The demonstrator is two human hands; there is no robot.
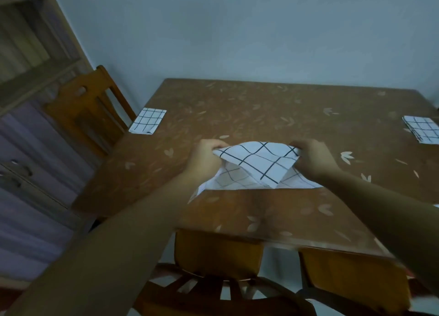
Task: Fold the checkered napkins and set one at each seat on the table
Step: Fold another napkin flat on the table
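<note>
A white napkin with a dark check (257, 166) lies half folded in the middle of the brown leaf-patterned table (261, 106). My left hand (205, 157) pinches its far left corner and my right hand (313, 157) pinches its far right corner, both lifting the upper layer off the table. The lower layer lies flat toward me. A folded checkered napkin (147, 120) rests at the table's left edge by a chair. Another folded checkered napkin (421, 131) sits at the right edge.
A wooden chair (90, 108) stands at the left side of the table. Two wooden chairs (221, 256) are tucked in at the near edge below my arms. A cabinet with drawers (28, 149) lines the left wall. The table's far edge meets a pale wall.
</note>
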